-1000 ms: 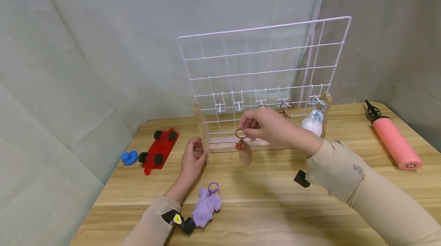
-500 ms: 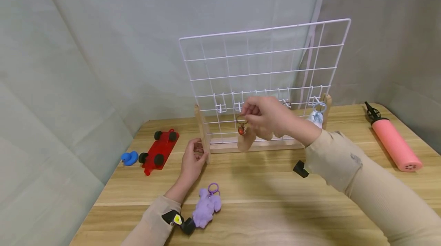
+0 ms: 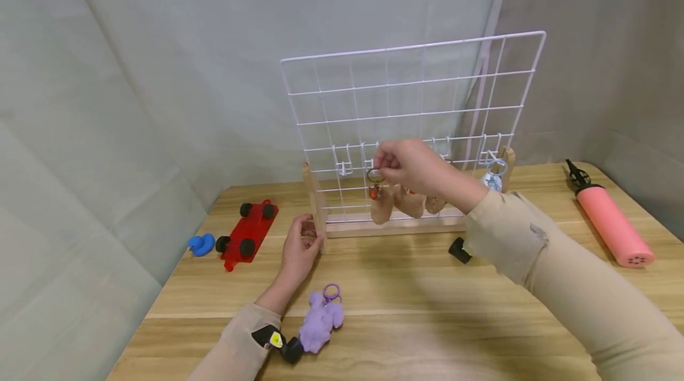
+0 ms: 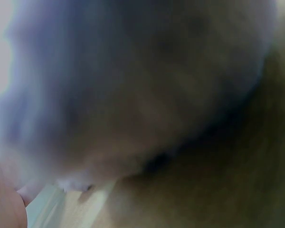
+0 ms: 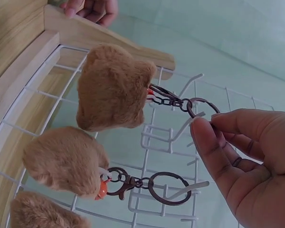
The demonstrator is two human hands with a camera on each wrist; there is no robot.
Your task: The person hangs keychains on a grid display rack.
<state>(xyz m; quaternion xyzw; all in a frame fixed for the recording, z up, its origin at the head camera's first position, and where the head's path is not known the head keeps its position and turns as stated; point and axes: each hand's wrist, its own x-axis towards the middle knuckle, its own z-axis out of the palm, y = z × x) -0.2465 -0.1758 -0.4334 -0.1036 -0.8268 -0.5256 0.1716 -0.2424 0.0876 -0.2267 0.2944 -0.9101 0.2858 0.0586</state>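
Note:
My right hand (image 3: 408, 161) pinches the dark ring (image 5: 203, 99) of a brown plush keychain (image 5: 111, 88) between thumb and forefinger. The ring is right at a white hook's tip on the wire grid rack; whether it is over the hook I cannot tell. Beside it, a second brown plush keychain (image 5: 66, 159) hangs by its ring on a hook, and a third brown plush (image 5: 42, 211) is partly cut off. My left hand (image 3: 296, 250) grips the rack's left wooden post (image 3: 315, 203). A purple plush keychain (image 3: 319, 327) lies near my left wrist.
A white-and-blue plush keychain (image 3: 491, 182) hangs at the rack's right end. The leftmost hook (image 3: 344, 168) carries nothing. A red toy car chassis (image 3: 250, 229) and blue duck (image 3: 201, 244) lie left; a pink hand pump (image 3: 614, 224) lies right. The left wrist view is mostly blurred.
My right hand has raised the brown plush keychain from low in front of the grid up to the second hook from the left. The left hand stays at the post.

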